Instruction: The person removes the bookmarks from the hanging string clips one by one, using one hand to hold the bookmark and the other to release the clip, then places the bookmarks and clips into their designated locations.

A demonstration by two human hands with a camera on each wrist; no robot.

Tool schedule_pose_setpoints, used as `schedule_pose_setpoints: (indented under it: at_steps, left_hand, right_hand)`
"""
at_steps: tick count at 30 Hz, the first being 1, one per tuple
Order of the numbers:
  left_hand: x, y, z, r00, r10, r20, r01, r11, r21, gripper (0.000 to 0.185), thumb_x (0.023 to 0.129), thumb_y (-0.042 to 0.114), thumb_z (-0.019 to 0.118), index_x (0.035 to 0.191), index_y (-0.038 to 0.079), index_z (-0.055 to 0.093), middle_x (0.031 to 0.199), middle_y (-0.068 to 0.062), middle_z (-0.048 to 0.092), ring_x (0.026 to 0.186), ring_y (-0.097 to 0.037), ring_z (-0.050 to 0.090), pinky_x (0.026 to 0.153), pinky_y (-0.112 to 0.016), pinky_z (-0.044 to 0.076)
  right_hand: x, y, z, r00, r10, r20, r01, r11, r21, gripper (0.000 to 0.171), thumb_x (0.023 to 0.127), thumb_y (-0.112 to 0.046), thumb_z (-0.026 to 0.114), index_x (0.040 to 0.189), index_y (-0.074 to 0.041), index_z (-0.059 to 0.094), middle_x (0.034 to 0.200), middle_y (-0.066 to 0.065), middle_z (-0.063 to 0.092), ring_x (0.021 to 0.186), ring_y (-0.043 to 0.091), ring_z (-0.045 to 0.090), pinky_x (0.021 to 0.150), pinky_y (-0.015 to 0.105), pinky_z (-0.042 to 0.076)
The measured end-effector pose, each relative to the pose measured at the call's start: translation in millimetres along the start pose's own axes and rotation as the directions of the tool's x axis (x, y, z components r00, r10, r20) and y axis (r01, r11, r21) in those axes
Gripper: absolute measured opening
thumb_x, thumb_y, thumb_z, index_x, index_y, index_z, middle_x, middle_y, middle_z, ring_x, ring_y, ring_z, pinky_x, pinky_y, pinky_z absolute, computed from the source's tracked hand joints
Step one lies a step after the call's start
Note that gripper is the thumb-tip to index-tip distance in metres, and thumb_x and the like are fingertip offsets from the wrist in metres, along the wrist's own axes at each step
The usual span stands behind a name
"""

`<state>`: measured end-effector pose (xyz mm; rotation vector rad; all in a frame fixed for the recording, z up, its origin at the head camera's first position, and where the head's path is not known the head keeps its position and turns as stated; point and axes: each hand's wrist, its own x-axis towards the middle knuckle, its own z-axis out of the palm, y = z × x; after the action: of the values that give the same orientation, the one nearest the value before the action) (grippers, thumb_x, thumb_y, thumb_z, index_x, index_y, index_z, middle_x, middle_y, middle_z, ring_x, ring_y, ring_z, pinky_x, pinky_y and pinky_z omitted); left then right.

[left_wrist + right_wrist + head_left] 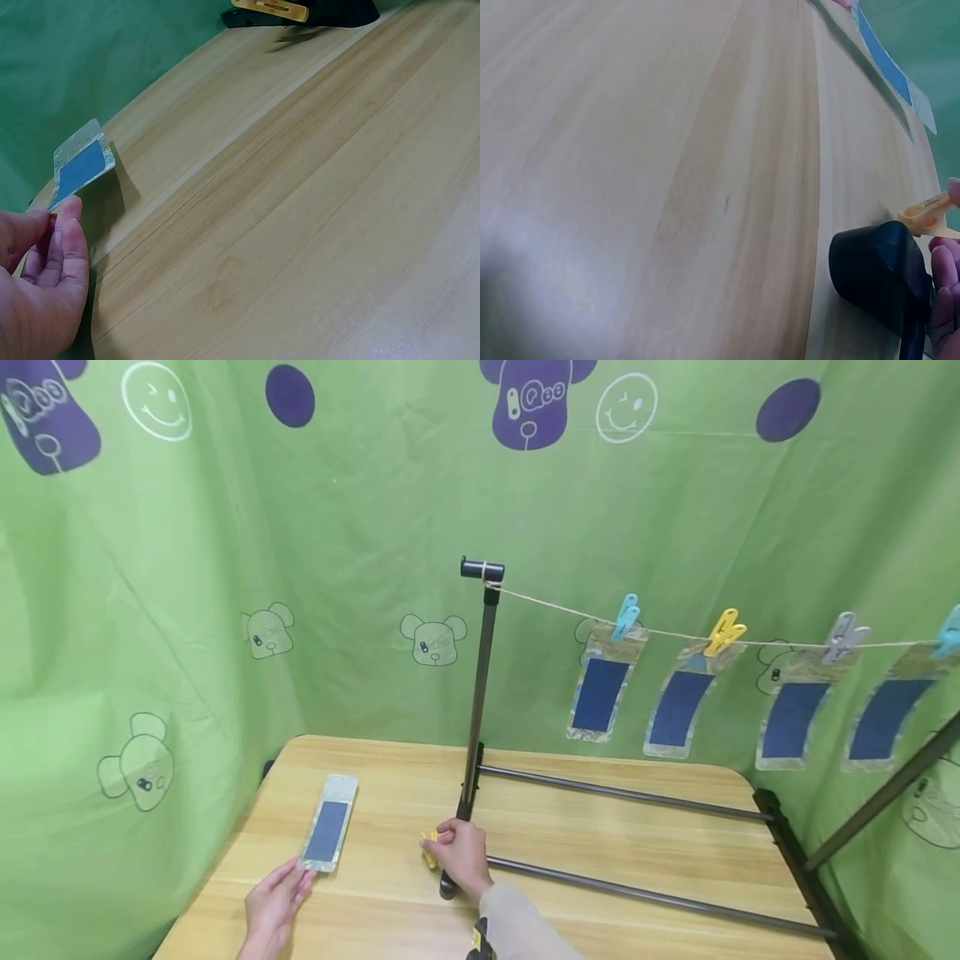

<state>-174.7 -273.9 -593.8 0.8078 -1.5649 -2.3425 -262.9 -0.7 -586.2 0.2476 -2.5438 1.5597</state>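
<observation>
Left fingers pinching pouch near edge; right fingers clamped on yellow clothespin.

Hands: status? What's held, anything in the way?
Left hand pinches near end of blue pouch on table. Right hand pinches yellow clothespin on table. Rack's black foot sits right beside the clothespin.

The backdrop cloth is green, printed with purple bears, purple dots and white smiley faces. The table is pale wood grain. The pouch is clear with a dark blue panel, and the clothespin is yellow.
</observation>
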Motion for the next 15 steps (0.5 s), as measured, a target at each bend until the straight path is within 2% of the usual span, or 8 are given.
schedule_pose_setpoints:
  at_steps: [8, 15]
  left_hand:
    - [-0.7, -2.1, 0.3, 1.000, -0.011, 0.015, 0.011, 1.000, 0.005, 0.046, 0.094, -0.001, 0.058, 0.134, -0.013, 0.039, 0.085, -0.005, 0.070, 0.080, -0.012, 0.069, 0.084, -0.027, 0.055]
    - [-1.2, -1.7, -1.3, 0.999, -0.011, 0.042, 0.011, 1.000, -0.001, 0.047, 0.095, -0.001, 0.058, 0.135, -0.013, 0.037, 0.087, -0.003, 0.070, 0.082, -0.011, 0.069, 0.086, -0.027, 0.054]
  right_hand:
    - [-1.8, 1.3, 0.5, 0.998, -0.058, 0.020, 0.059, 0.997, -0.055, 0.028, 0.072, -0.015, 0.085, 0.086, 0.002, 0.068, 0.065, 0.000, 0.064, 0.057, 0.006, 0.058, 0.051, 0.020, 0.051]
    - [-1.0, -0.3, 2.4, 0.992, -0.089, 0.086, 0.098, 0.989, -0.111, 0.029, 0.072, -0.015, 0.084, 0.088, 0.003, 0.068, 0.067, -0.001, 0.064, 0.059, 0.006, 0.058, 0.052, 0.019, 0.052]
